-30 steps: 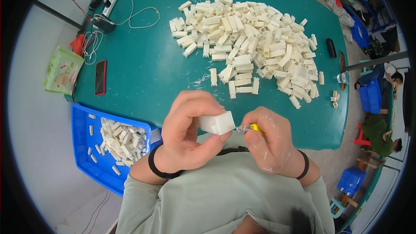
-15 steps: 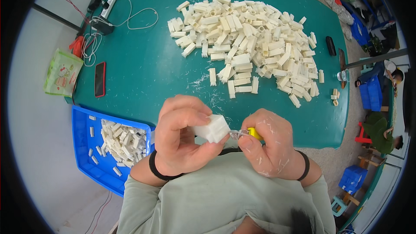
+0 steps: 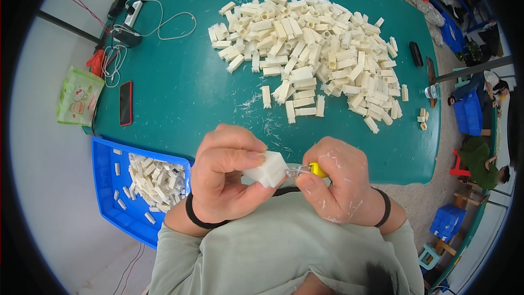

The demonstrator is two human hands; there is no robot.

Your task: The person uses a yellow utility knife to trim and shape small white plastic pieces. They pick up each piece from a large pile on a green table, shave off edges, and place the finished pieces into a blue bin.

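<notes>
Between the thumb and fingers of my left hand (image 3: pixel 225 177) is a white rectangular plastic piece (image 3: pixel 267 170), tilted, one end facing right. My right hand (image 3: pixel 345 180) is closed around a small yellow-handled trimming tool (image 3: pixel 318 170). The tool's thin tip meets or nearly meets the right end of the piece; clear or whitish shavings there blur the contact. Thin white shavings cling to the right hand. More shavings (image 3: pixel 268 127) lie on the green table (image 3: pixel 185 87) just beyond my hands.
A large heap of off-white plastic pieces (image 3: pixel 327 49) covers the table's far middle. At left a blue bin (image 3: pixel 103 188) holds several smaller white pieces. A phone (image 3: pixel 126 104), a power strip (image 3: pixel 132 15) with cables and a green bag (image 3: pixel 79 98) are at left. People sit far right.
The white piece has dipped slightly and turned a little in my left hand. The trimming tool has shifted slightly left, with my right hand nearly in place.
</notes>
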